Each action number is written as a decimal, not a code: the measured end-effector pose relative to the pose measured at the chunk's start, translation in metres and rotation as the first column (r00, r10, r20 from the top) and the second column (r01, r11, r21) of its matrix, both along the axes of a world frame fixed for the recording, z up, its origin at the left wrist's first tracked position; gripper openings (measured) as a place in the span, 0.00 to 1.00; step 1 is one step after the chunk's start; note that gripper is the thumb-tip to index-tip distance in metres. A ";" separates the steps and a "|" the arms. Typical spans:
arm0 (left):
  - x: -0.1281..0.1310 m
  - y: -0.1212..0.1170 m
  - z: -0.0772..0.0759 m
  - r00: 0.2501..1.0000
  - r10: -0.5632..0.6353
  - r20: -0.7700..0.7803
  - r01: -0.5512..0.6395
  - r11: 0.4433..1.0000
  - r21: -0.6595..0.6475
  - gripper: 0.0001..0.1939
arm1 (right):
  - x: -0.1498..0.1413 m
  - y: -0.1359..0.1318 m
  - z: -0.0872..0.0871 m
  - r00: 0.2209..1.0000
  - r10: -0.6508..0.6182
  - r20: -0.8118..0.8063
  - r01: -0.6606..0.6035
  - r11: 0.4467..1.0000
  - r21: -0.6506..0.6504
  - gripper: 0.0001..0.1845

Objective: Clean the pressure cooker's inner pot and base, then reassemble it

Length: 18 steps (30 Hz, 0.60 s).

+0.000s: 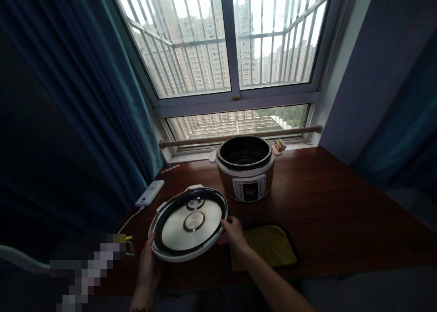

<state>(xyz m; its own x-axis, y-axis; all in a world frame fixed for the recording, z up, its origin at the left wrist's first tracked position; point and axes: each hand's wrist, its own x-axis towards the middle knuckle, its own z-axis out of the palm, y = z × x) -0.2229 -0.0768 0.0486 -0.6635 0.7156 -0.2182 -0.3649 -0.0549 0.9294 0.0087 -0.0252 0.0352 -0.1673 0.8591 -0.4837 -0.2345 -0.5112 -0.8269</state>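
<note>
A round pressure cooker lid [174, 235] is held with its metal inner side facing up and a dark sealing ring around it. My left hand [147, 262] grips the lid's left rim, fingers partly hidden beneath it. On the right rim my right hand [234, 234] is closed, thumb on top. Behind and to the right stands the electric pressure cooker [227, 180], uncovered, its dark inner pot [244, 152] showing and a control panel in front. A yellow cloth [268, 246] with a dark border lies under my right forearm.
The wooden table [327, 203] reaches to the window. A white power bank [149, 193] with a cable lies at the left edge. A small light-brown object [280, 145] sits by the cooker's right handle. Blue curtains [112, 121] hang at the left, and a rail [194, 142] crosses the window.
</note>
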 end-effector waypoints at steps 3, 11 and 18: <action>0.001 0.006 0.001 0.997 -0.036 0.074 0.037 0.999 -0.012 0.13 | 0.002 -0.003 -0.001 0.999 0.030 -0.020 -0.031 0.999 -0.033 0.17; 0.000 0.008 0.003 0.993 -0.047 0.106 0.039 0.996 0.076 0.15 | 0.001 -0.016 0.000 0.980 0.158 -0.122 -0.162 0.987 -0.023 0.26; -0.001 0.006 -0.003 0.984 -0.042 0.170 0.034 0.998 0.052 0.20 | 0.007 -0.018 0.000 0.983 0.175 -0.046 -0.172 0.983 0.067 0.31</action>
<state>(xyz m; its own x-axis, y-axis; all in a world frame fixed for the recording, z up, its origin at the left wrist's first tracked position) -0.2244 -0.0706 0.0458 -0.5915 0.7523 -0.2902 -0.5212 -0.0821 0.8495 0.0152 -0.0437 0.0351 -0.3396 0.8433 -0.4165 -0.1895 -0.4951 -0.8479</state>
